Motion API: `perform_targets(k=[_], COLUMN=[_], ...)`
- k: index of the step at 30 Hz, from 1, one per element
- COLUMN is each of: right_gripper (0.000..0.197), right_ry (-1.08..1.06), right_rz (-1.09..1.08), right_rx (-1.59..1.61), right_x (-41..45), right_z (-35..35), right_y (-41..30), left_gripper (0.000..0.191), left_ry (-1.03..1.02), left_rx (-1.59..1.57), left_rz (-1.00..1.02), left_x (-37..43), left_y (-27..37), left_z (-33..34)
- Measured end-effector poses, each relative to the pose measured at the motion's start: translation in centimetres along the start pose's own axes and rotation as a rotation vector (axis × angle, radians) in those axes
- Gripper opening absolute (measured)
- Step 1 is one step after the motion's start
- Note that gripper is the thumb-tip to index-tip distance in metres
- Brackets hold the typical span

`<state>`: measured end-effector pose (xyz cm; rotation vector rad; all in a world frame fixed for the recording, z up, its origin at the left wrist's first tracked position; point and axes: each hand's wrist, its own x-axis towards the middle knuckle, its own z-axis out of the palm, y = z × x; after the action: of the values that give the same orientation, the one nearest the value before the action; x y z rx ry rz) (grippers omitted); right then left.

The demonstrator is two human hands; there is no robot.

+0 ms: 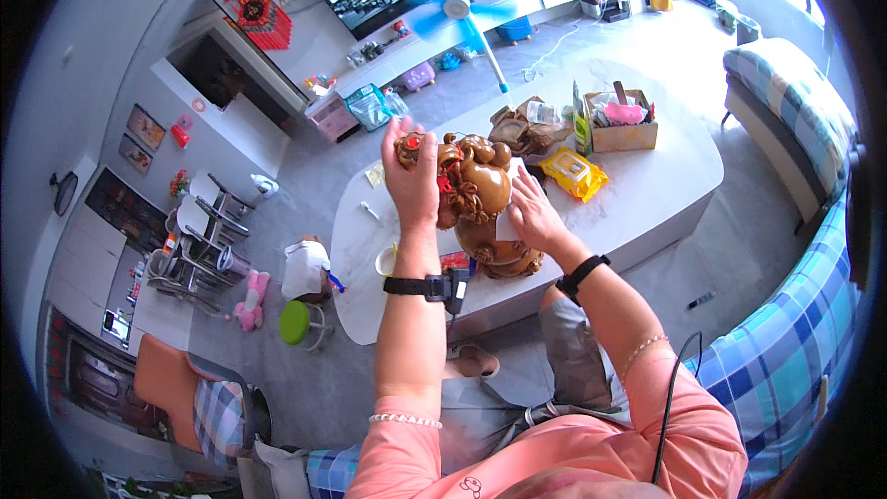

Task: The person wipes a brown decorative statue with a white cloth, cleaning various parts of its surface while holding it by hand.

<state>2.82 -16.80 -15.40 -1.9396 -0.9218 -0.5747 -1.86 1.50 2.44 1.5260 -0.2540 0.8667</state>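
Note:
A glossy brown carved ornament (485,184) with rounded gourd-like bulges and red cord stands at the near side of the marble-look table. My left hand (410,184) grips its left upper part, fingers wrapped around a piece with a red spot. A white sheet, probably a wipe (508,227), lies under my right hand (532,213), pressed against the ornament's right side. The ornament's wide base (509,267) shows below. A yellow pack of wet wipes (574,172) rests to the right of the ornament.
On the table (651,184) are a cardboard box (627,135) of small items, crumpled brown wrapping (520,132) and a white cup (385,262). Beyond spins a blue fan (457,7). A green stool (294,322) stands left; a plaid-covered sofa (783,353) curves along the right.

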Motion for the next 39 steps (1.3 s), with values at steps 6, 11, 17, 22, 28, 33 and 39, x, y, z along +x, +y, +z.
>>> perform_targets(k=[6, 11, 17, 22, 28, 33, 39], right_gripper=[0.028, 0.037, 0.056, 0.057, 0.054, 0.045, 0.046], right_ry=[-0.002, -0.040, 0.140, 0.188, 0.286, 0.315, 0.287], right_rz=[-0.095, -0.005, 0.119, 0.144, 0.204, 0.407, 0.965], right_rx=[0.000, 0.006, -0.074, -0.208, -0.218, 0.132, 1.299], right_x=[1.7, 0.2, -3.2, -5.6, -3.9, -1.6, -4.4], right_z=[-0.2, 0.3, 2.1, 3.3, 3.9, 3.4, 5.4], right_y=[2.2, 1.7, -3.0, -5.8, -5.3, 0.5, 5.5], left_gripper=[0.079, 0.085, 0.090, 0.093, 0.092, 0.092, 0.092], left_ry=[-0.121, -0.588, -0.656, -0.672, -0.666, -0.684, -0.681], left_rx=[0.331, 1.046, 1.043, 1.034, 0.974, 0.968, 0.980], left_rz=[0.348, -0.097, -0.077, -0.177, -0.177, -0.221, -0.243], left_x=[6.1, 7.4, 8.0, 8.8, 8.8, 8.9, 8.8], left_y=[4.9, 6.9, 5.8, 5.1, 4.4, 4.9, 4.7], left_z=[1.5, 3.3, 2.4, 2.7, 2.0, 3.0, 2.9])
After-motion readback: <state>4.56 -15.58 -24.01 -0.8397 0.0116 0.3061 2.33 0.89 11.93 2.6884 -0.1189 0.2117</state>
